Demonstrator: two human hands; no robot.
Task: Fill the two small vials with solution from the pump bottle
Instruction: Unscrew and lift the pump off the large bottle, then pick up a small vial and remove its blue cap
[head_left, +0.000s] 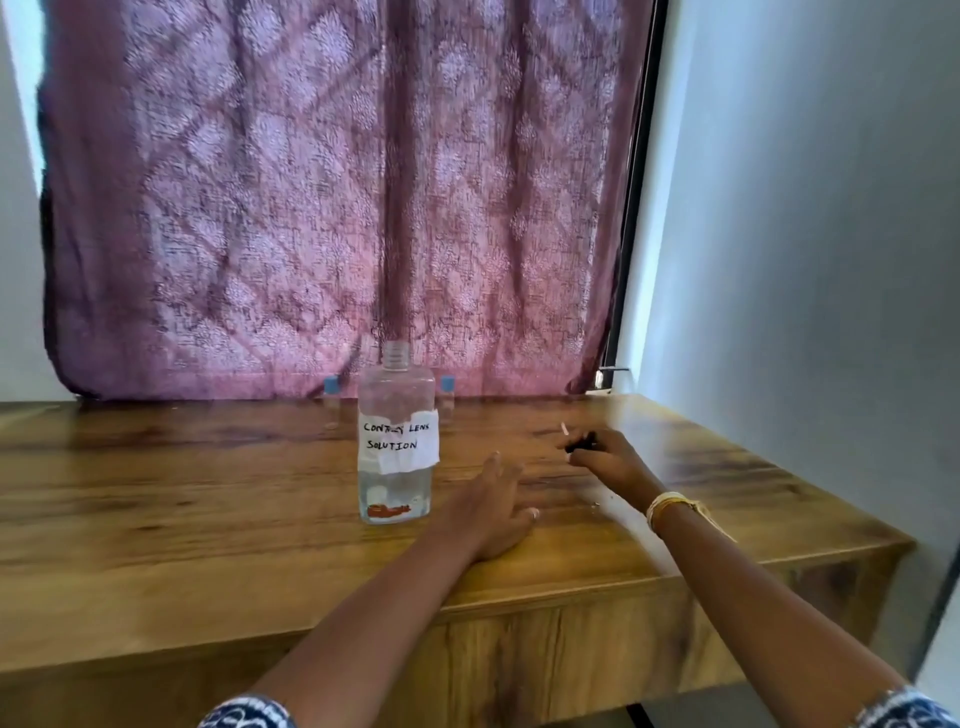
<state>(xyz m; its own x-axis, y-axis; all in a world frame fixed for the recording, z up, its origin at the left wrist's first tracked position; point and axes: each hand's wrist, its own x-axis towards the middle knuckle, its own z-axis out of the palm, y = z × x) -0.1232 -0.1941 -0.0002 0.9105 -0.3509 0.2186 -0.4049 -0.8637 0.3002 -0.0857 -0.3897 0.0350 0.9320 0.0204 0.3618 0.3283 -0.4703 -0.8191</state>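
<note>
A clear bottle (396, 439) with a handwritten "contact lens solution" label stands uncapped in the middle of the wooden table (208, 509); a little liquid sits at its bottom. Behind it stand two small vials with blue caps, one to the left (331, 399) and one to the right (446, 395), partly hidden by the bottle. My left hand (496, 506) rests flat on the table just right of the bottle, fingers apart. Farther right, my right hand (602, 457) is closed on the black pump head (581, 442), its thin white tube sticking up.
A patterned pink curtain (337, 197) hangs right behind the table. A white wall (805, 260) borders the table on the right. The table's front edge runs close below my forearms.
</note>
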